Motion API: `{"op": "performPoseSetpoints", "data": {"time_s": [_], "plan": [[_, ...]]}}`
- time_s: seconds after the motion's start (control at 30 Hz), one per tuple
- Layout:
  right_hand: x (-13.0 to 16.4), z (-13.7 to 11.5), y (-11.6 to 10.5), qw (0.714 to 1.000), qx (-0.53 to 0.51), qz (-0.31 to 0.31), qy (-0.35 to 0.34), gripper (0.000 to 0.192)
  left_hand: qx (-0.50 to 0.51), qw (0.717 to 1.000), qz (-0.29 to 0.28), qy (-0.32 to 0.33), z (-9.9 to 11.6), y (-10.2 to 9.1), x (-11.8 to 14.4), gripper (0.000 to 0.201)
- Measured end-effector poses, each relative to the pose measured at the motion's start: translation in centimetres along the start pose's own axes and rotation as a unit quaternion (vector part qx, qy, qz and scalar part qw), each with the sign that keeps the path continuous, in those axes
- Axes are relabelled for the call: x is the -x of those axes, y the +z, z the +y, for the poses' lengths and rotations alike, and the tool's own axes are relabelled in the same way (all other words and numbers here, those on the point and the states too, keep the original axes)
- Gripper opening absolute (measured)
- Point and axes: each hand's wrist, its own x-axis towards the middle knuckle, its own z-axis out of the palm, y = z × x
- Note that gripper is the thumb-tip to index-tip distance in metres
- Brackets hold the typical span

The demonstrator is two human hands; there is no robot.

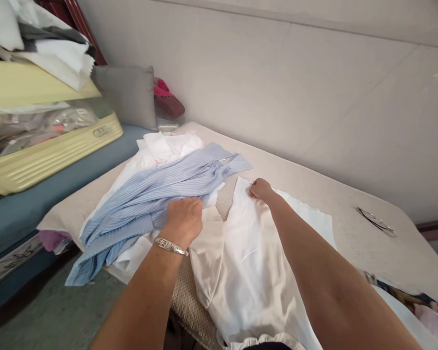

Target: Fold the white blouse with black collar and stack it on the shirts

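The right hand [261, 188] pinches the top of a cream-and-white garment [250, 257] spread below it; the left hand [184, 218], curled, its hold hidden, is just beside striped blue clothing [146, 189].

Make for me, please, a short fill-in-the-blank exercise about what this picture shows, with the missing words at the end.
1. The left hand has a metal ____ around its wrist.
2. The striped garment beside this hand is light ____ in colour.
3. The right hand touches the pale cloth, and in the picture the glasses lie to the ____ of that hand.
4. The cushion near the wall is ____ in colour.

Missing words: bracelet; blue; right; grey.
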Motion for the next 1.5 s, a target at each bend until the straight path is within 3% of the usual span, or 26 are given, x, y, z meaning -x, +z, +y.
{"op": "performPoseSetpoints", "data": {"time_s": [0.17, 0.4, 0.5, 0.63, 0.73, 0.83, 0.93, 1.0, 1.17, 1.3, 1.37, 1.5], "plan": [[0.6, -1.1, 0.6, 0.998, -0.004, 0.066, 0.000, 0.025, -0.008, 1.000, 0.004, -0.001, 0.0, 0.0, -0.1, 0.028], [3.7, -2.1, 2.1, 0.987, -0.018, 0.149, -0.049, 0.030, -0.026, 1.000, 0.007, -0.016, -0.3, 0.1, -0.3, 0.031], [6.8, -0.4, 3.3, 0.980, -0.022, 0.159, -0.116, 0.035, -0.028, 0.999, 0.002, -0.018, -0.5, 0.0, -0.3, 0.031], [9.8, 4.5, 4.5, 0.962, 0.006, 0.191, -0.194, 0.055, -0.024, 1.000, -0.001, -0.019, -0.5, -0.1, -0.1, 0.029], [9.5, 7.6, 4.5, 0.977, 0.053, 0.150, -0.142, 0.071, -0.021, 1.000, 0.002, -0.020, -0.3, -0.1, 0.0, 0.028], [8.1, 8.4, 3.8, 0.990, 0.075, 0.082, -0.088, 0.077, -0.011, 1.000, 0.000, -0.017, -0.2, -0.1, -0.1, 0.026], [8.4, 7.6, 2.9, 0.991, 0.066, 0.064, -0.093, 0.073, 0.005, 1.000, -0.001, -0.015, -0.3, -0.1, -0.3, 0.023], [10.4, 6.7, 2.7, 0.990, 0.055, 0.050, -0.117, 0.067, 0.021, 1.000, 0.013, -0.013, -0.4, -0.1, -0.4, 0.022], [20.1, 2.1, 3.8, 0.958, -0.061, 0.052, -0.274, 0.043, 0.066, 0.997, 0.045, -0.022, -0.3, -0.2, -0.1, 0.017], [26.2, -3.0, 5.3, 0.953, -0.113, 0.047, -0.277, 0.042, 0.128, 0.988, 0.089, -0.002, 0.7, -0.7, 0.3, 0.013], [27.0, -4.8, 6.0, 0.956, -0.111, 0.067, -0.263, 0.044, 0.164, 0.982, 0.097, 0.012, 1.1, -1.0, 0.4, 0.012], [25.4, -4.8, 6.9, 0.952, -0.184, 0.054, -0.239, 0.018, 0.232, 0.966, 0.107, 0.039, 0.9, -1.3, 0.3, 0.016]]}}
